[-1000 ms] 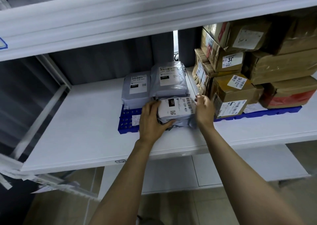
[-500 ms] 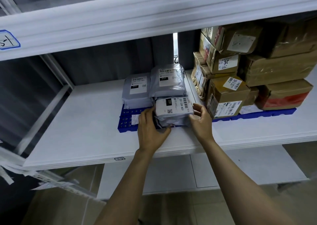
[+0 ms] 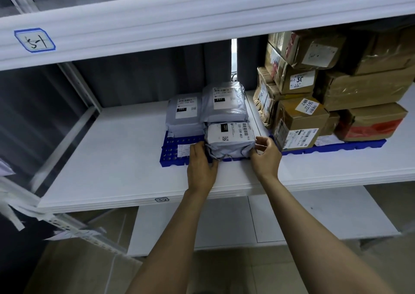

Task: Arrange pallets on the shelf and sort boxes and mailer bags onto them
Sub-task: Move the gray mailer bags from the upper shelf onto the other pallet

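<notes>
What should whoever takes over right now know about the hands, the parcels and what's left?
Hands: left hand lies flat against the left side of the front mailer bag; right hand is loosely curled at its lower right corner, thumb touching.
Where: that bag lies on the left blue pallet, in front of the rear left mailer bag and rear right mailer bag. The cardboard boxes are stacked on the right blue pallet.
Done: both pallets sit on the shelf, loaded.
Left: probably square the front bag, then let go. Further parcels are out of view.
</notes>
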A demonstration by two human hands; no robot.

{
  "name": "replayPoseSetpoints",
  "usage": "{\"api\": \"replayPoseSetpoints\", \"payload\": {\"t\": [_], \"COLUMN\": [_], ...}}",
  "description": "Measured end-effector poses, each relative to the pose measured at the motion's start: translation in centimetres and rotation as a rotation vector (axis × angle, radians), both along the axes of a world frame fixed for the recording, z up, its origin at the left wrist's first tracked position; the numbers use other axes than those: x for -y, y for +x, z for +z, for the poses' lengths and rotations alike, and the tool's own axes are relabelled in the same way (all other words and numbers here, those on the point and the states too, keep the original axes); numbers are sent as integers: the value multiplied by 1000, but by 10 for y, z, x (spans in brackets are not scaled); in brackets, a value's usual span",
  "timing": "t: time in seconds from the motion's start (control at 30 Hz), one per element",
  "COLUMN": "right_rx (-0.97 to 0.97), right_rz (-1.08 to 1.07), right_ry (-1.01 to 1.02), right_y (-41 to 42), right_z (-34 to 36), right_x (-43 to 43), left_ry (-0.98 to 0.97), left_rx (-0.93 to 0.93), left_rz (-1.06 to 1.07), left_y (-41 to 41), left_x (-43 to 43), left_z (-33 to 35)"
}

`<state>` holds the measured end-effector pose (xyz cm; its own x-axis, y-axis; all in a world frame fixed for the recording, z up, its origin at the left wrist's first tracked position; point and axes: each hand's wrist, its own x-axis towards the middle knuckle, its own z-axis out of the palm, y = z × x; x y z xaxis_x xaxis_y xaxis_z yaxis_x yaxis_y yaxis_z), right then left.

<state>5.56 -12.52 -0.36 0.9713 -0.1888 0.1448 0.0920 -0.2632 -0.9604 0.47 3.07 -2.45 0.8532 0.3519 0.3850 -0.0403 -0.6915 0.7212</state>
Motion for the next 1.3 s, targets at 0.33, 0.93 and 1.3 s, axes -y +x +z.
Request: {"api": "replayPoseSetpoints", "payload": {"t": [0.33, 0.93, 1.3], "right_rx": [-8, -137, -114], "right_rz": [-97, 175, 138], "right_ry": [-8, -480, -476], "right_y": [0, 109, 101], "right_z": [25, 65, 69], "right_x": [-15, -54, -51], "left_ry": [-28, 57, 113], "left_rx": [8, 129, 128], "left_rz": [0, -34, -120], "left_y": [-15, 14, 30], "left_x": [-18, -61, -42], "left_z": [14, 60, 62]}}
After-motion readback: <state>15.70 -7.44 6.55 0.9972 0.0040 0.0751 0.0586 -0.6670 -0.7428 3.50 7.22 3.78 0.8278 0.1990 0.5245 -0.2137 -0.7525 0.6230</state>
